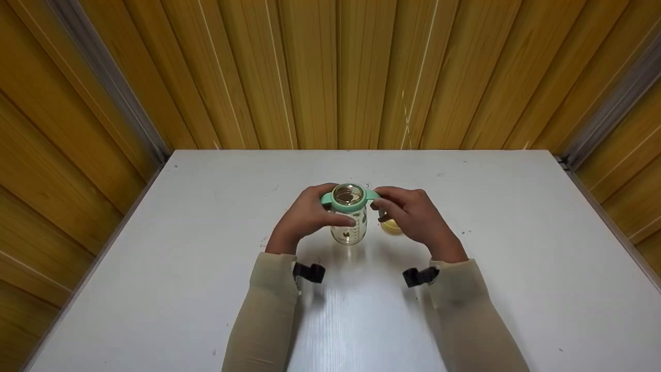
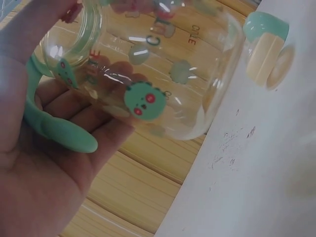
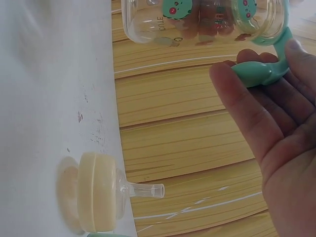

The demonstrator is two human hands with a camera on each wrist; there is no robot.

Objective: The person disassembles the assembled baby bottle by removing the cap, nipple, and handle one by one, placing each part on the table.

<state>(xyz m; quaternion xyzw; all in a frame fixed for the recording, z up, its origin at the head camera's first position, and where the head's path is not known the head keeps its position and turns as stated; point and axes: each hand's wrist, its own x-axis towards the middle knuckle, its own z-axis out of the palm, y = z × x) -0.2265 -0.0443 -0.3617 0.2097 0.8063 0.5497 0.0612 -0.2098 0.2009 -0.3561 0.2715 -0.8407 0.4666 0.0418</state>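
A clear baby bottle (image 1: 349, 227) with green cartoon prints stands upright between the hands, its top uncovered in the head view. Around its neck sits a green two-handled ring (image 1: 351, 207). My left hand (image 1: 309, 213) grips the bottle from the left, thumb across its front and fingers behind, the left handle (image 2: 64, 131) by the palm. With thumb and fingers, my right hand (image 1: 410, 213) holds the right handle (image 3: 254, 73). Close behind the right hand is a cream bottle collar (image 3: 98, 191) with a clear spout (image 3: 147, 190).
A green piece (image 2: 266, 25) lies beside the cream collar on the white table (image 1: 170, 289). Yellow wood-patterned panels (image 1: 356, 72) rise behind the table's far edge and along both sides. Each wrist carries a black camera mount (image 1: 310, 272).
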